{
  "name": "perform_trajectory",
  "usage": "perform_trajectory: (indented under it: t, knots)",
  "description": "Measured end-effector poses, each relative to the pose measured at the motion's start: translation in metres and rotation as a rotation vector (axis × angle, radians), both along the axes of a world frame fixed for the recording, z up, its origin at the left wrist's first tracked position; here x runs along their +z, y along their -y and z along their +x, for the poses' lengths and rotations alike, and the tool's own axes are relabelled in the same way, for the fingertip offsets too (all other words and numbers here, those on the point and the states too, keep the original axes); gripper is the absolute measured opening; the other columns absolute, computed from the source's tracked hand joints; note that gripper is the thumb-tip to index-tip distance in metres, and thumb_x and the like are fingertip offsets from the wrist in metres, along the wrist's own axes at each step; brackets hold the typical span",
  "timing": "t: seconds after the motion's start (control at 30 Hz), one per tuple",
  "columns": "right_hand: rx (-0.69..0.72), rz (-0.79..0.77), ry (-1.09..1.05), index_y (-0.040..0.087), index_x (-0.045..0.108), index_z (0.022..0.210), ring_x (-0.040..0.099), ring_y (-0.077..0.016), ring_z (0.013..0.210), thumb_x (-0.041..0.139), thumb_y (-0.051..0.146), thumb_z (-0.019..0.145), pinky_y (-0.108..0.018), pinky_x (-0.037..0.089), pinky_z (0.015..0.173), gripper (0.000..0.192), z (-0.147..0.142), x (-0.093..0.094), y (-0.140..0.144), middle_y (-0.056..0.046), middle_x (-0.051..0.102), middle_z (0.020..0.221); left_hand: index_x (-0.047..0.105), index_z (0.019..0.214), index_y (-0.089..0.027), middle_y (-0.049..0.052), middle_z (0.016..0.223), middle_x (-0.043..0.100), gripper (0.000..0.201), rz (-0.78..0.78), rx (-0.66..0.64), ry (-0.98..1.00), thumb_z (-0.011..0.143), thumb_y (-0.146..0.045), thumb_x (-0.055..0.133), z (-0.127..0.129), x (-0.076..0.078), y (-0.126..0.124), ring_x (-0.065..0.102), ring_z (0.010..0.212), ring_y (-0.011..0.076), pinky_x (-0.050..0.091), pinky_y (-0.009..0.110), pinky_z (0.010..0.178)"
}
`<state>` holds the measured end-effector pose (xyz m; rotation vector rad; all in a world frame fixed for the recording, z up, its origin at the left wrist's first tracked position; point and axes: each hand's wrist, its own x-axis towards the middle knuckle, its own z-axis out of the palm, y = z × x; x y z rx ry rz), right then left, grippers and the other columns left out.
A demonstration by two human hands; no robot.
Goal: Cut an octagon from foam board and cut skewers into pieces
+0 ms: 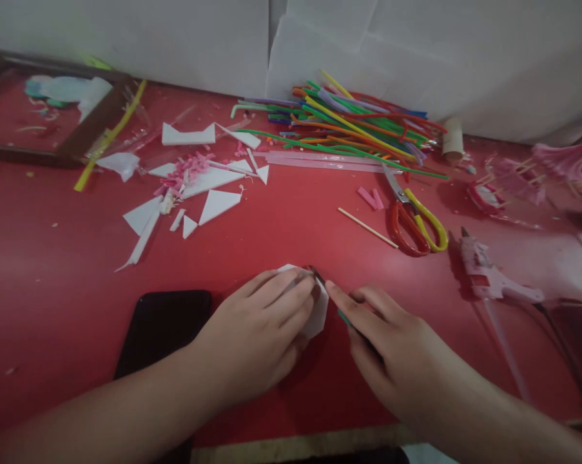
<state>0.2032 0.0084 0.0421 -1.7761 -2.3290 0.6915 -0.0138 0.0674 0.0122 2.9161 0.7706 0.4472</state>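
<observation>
Left hand (261, 328) pressing fingers flat, together, on white piece (318, 314) | right hand (392, 351) pinching green-handled tool (341, 314), tip touching piece's edge | phone (167, 325) lying just left of piece | scissors (411, 216), stick (367, 227), glue gun (494, 277) sitting beyond-right | straws (353, 125), white scraps (198, 187) lying well behind.

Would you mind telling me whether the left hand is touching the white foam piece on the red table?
Touching. The head view shows the left hand lying flat on the white foam piece, its fingers pressed over the top, with no gap visible.
</observation>
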Motion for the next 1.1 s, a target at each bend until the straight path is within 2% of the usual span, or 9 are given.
perform_trajectory:
  t: [0.13, 0.37, 0.63, 0.9, 1.1]
  knots:
    - [-0.006, -0.011, 0.031, 0.021, 0.053, 0.145, 0.069, -0.0268, 0.097, 0.042, 0.012, 0.085, -0.044, 0.059, 0.081, 0.061, -0.0014, 0.0007, -0.0020, -0.014, 0.063, 0.110, 0.058, 0.131, -0.006, 0.012, 0.136, 0.063, 0.043, -0.010, -0.002, 0.013, 0.093, -0.023, 0.046, 0.0010, 0.0004, 0.0001, 0.054, 0.129, 0.0302, 0.043, 0.042, 0.108]
    - [-0.004, -0.005, 0.002, 0.018, 0.052, 0.145, 0.070, -0.0258, 0.089, 0.040, 0.013, 0.085, -0.042, 0.061, 0.073, 0.062, -0.0033, -0.0004, -0.0040, -0.015, 0.064, 0.108, 0.058, 0.131, -0.008, 0.013, 0.136, 0.062, 0.043, -0.028, 0.003, 0.014, 0.091, -0.024, 0.052, 0.0014, -0.0008, 0.0004, 0.054, 0.130, 0.0302, 0.044, 0.042, 0.110]
    - [-0.006, -0.055, -0.074, 0.020, 0.051, 0.145, 0.068, -0.0237, 0.095, 0.041, 0.012, 0.085, -0.044, 0.058, 0.087, 0.062, 0.0019, -0.0019, -0.0046, -0.013, 0.063, 0.113, 0.056, 0.132, -0.009, 0.013, 0.139, 0.060, 0.045, -0.049, -0.007, -0.007, 0.091, -0.026, 0.054, -0.0001, 0.0003, -0.0009, 0.052, 0.131, 0.0305, 0.041, 0.042, 0.112]
    - [0.022, -0.136, -0.091, 0.018, 0.048, 0.148, 0.068, -0.0240, 0.093, 0.039, 0.009, 0.086, -0.047, 0.056, 0.090, 0.063, 0.0052, 0.0049, -0.0069, -0.011, 0.065, 0.104, 0.055, 0.135, -0.008, 0.010, 0.143, 0.058, 0.047, -0.055, 0.005, -0.030, 0.093, -0.028, 0.052, -0.0013, -0.0003, 0.0002, 0.049, 0.133, 0.0293, 0.038, 0.041, 0.114]
    - [0.033, -0.112, -0.068, 0.015, 0.047, 0.148, 0.069, -0.0239, 0.087, 0.037, 0.008, 0.085, -0.048, 0.057, 0.088, 0.063, 0.0056, 0.0025, -0.0016, -0.013, 0.066, 0.103, 0.053, 0.136, -0.009, 0.010, 0.144, 0.057, 0.047, -0.066, 0.007, -0.042, 0.093, -0.028, 0.053, -0.0020, -0.0012, 0.0002, 0.049, 0.134, 0.0298, 0.039, 0.042, 0.113]
